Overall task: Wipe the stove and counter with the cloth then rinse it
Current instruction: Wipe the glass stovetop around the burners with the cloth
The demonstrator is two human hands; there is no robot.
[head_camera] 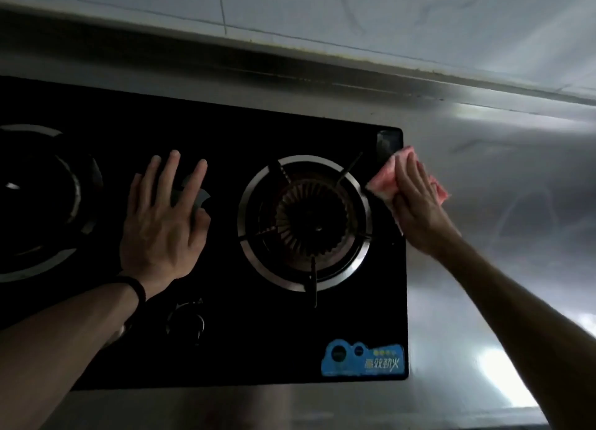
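Nearest the lens, both bare forearms reach forward; the left one carries a dark wristband (137,287). Just short of the left hand (161,223), toward the viewer, a round black control knob (185,323) sits in the black glass gas stove (258,349). A blue printed sticker (362,358) lies at the stove's near corner, well short of the right hand (416,204).

Left hand: released, fingers straight and spread, palm flat on the glass, holding nothing. The steel-ringed right burner (306,223) with its grate lies just to its right, and the left burner (38,204) to its left.

Right hand: flattened, fingers straight and close together, pressing the soft pink-and-white cloth (382,179) down. No curl round the cloth is visible; the thumb is hidden.

Cloth position: under this hand's fingers and palm, across the stove's right edge, partly on glass and partly on the brushed-steel tabletop (516,188). Pink edges show on either side of the fingers.

Handling, by judgement: the cloth is light, limp and probably damp. It is liable to bunch or slip on the smooth glass unless held under a flat palm. For rinsing, gather it at the middle into a fist.

Beyond both hands runs a strip of tabletop, then the pale tiled wall (322,10).
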